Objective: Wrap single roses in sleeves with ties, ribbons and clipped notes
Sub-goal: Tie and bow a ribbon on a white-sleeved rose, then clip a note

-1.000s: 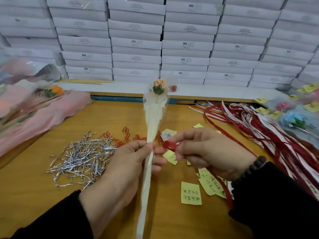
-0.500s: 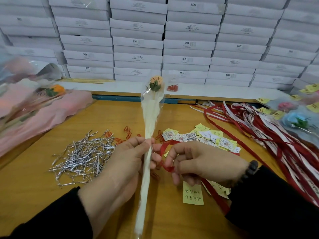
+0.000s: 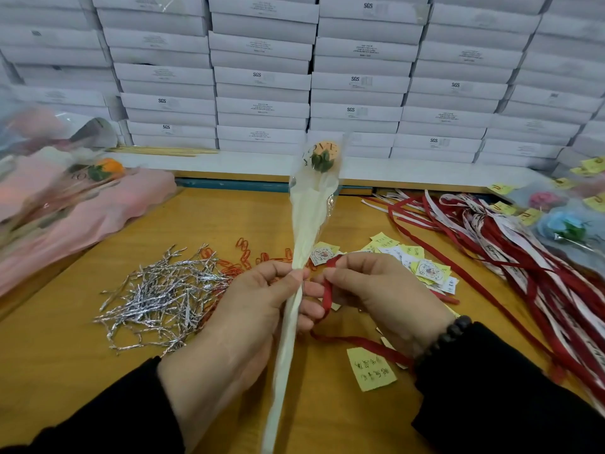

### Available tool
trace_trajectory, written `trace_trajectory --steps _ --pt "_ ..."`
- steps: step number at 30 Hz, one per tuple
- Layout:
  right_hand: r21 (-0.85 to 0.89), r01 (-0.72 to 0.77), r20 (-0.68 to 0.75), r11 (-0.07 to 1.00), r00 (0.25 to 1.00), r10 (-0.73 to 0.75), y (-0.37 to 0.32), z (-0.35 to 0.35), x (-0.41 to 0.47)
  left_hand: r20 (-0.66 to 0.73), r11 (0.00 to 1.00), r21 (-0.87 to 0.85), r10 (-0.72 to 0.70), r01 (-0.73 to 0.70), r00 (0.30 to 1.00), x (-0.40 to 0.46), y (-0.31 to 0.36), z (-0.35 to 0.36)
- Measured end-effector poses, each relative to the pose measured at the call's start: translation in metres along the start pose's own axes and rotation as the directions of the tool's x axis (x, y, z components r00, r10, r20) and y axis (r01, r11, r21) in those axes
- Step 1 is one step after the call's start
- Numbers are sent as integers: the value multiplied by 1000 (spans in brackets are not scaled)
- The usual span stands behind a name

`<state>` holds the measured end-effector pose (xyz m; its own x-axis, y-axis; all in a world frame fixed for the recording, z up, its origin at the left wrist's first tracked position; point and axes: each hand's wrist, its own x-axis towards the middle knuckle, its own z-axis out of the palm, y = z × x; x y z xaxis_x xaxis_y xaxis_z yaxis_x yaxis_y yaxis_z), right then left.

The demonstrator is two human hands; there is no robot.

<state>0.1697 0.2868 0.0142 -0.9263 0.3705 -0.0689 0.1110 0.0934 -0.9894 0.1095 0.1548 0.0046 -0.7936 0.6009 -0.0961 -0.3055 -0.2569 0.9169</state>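
Left hand [image 3: 252, 309] pinching cream paper sleeve [image 3: 302, 257] holding peach rose [image 3: 322, 157], upright above wooden table [image 3: 65, 371], right hand [image 3: 383, 293] fingers curled on dark red ribbon [image 3: 327, 294] just right of sleeve, silver twist ties [image 3: 160, 293] left of sleeve, yellow notes [image 3: 371, 368] right

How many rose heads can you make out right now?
4: a peach rose in the sleeve held upright, an orange rose far left, a pink rose and a blue rose far right. Blurred piles may hide more.
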Motion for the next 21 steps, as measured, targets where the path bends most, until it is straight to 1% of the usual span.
trace_trajectory --steps 2,4,6,8,13,16,18,21 --pt "135 -14 -4 991 1000 14 -2 0 0 4 999 28 19 -19 1000 0 -1 -1" --pt "314 -59 42 947 998 48 -3 0 0 7 998 48 33 -34 999 0 -1 -2" --pt "408 -91 74 908 995 67 -4 -1 -1 15 996 71 52 -53 999 0 -1 -1" --pt "399 -106 81 911 993 81 -3 -3 -1 24 992 105 74 -76 997 -1 -1 0" --pt "221 -120 68 968 992 107 -5 -3 -2 34 986 130 104 -108 994 -3 -1 2" --pt "152 -85 1 985 996 86 -3 1 -2 32 987 125 101 -105 994 -3 -3 3" --pt "136 -43 -34 990 998 48 -2 3 -2 34 988 123 89 -92 995 -3 -4 4" --pt "185 -20 -41 983 999 28 -2 4 -2 29 987 134 81 -84 996 -4 -5 4"
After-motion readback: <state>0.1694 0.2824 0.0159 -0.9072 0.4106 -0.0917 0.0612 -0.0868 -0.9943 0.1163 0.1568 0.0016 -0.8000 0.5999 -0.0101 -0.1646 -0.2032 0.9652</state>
